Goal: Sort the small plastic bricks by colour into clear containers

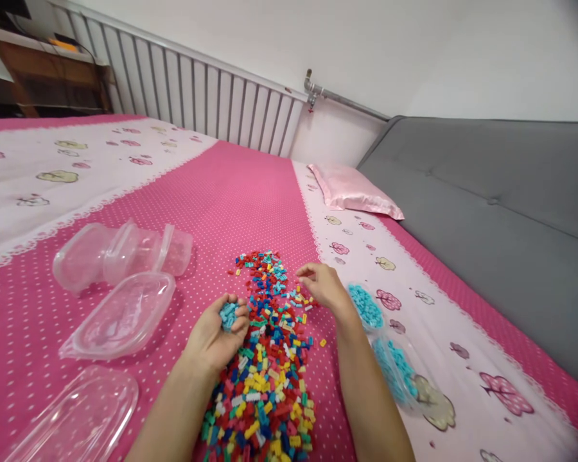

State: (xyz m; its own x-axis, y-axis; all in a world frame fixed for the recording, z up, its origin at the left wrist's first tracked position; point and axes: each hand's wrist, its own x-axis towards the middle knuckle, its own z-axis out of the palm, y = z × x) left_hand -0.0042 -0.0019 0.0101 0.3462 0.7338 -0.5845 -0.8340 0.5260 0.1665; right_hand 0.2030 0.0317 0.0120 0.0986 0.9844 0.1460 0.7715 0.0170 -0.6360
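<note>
A long pile of small multicoloured toy building bricks (270,372) runs down the middle of the pink bedspread. At its left side, my left hand (221,333) is turned palm up, its fingers curled around a handful of light-blue toy bricks (228,316). My right hand (322,284) hovers at the right edge of the pile, palm down. Its fingers are bent and slightly apart, and no brick shows between them. To the right of my right forearm, two clear plastic tubs hold turquoise bricks, the farther batch (366,305) and the nearer batch (401,369).
Stacked clear plastic tubs (135,250) lie on their side at the left. Nearer are a clear container or lid (125,314) and another transparent piece (84,410). A pink pillow (356,189) rests by the grey headboard (491,167). A radiator (187,77) stands along the wall.
</note>
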